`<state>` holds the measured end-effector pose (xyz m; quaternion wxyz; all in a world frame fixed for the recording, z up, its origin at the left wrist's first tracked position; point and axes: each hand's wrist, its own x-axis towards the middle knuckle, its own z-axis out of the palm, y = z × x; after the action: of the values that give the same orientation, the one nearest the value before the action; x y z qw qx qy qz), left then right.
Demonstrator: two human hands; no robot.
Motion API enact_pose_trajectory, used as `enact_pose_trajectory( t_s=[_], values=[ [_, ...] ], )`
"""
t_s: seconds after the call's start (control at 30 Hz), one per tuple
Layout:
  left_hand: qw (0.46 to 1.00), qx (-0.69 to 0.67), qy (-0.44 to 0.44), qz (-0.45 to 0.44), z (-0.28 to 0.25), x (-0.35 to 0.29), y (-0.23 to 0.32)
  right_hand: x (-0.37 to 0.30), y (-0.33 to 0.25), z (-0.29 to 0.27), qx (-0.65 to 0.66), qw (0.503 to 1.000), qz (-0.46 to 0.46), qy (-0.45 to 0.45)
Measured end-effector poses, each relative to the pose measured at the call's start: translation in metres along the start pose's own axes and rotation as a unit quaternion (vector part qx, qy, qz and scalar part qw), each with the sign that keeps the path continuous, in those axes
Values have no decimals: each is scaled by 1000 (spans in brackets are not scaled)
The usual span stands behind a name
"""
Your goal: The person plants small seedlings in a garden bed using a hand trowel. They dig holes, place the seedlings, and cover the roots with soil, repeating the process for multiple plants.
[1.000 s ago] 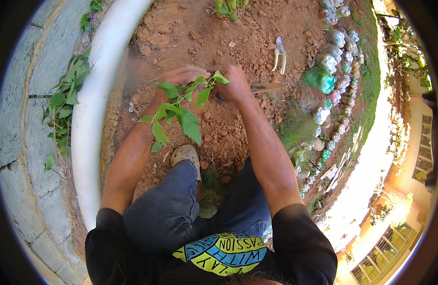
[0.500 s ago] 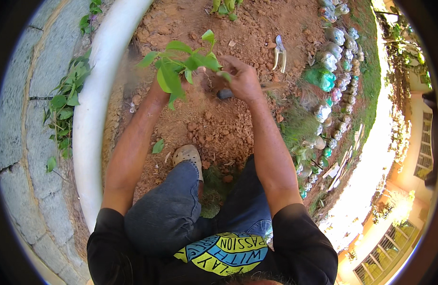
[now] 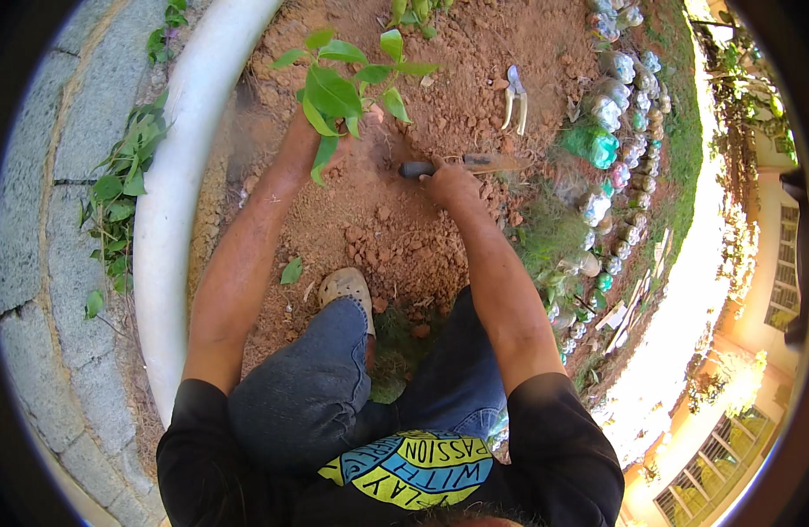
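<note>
A leafy green seedling (image 3: pixel 334 92) stands over bare reddish soil. My left hand (image 3: pixel 341 151) is at its stem, closed around it as far as I can see; leaves hide most of the fingers. To the right, my right hand (image 3: pixel 451 184) is closed on a hand trowel. The trowel's dark handle end (image 3: pixel 413 169) pokes out left of the fist, and its soil-coloured blade (image 3: pixel 501 163) points right, low over the ground.
Pruning shears (image 3: pixel 514 98) with pale handles lie on the soil, far right of the seedling. Plastic bottles (image 3: pixel 608 114) border the bed on the right. A thick white curved edging (image 3: pixel 180 176) runs along the left. Another plant (image 3: pixel 417 13) grows at the far edge.
My right hand has left the seedling, come nearer and right, and closed on the trowel. The seedling's leaves have shifted slightly farther away and spread.
</note>
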<state>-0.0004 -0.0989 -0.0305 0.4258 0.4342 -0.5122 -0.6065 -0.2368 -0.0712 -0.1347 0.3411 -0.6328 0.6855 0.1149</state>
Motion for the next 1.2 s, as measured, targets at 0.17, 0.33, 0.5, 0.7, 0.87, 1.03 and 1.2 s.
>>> enact_pose_trajectory(
  t_s=[0.17,0.33,0.5,0.7,0.87,1.03,1.2],
  values=[
    [993,117,-9,26,-17,12,-20,7,0,4,-76,996,-46,-1],
    [976,188,20,108,-12,12,-21,-6,11,-1,7,994,-102,32],
    [979,176,18,102,-4,4,-12,-50,30,-19,171,977,3,125],
    [979,161,31,119,-5,10,-15,-104,67,-22,207,969,-6,134],
    [996,-78,35,0,-4,7,-7,-143,91,-8,198,960,-4,198],
    [994,98,51,3,7,1,14,-170,111,-15,154,970,-24,189],
    [947,313,73,27,10,-9,13,-193,129,-27,127,982,27,134]
  ],
)
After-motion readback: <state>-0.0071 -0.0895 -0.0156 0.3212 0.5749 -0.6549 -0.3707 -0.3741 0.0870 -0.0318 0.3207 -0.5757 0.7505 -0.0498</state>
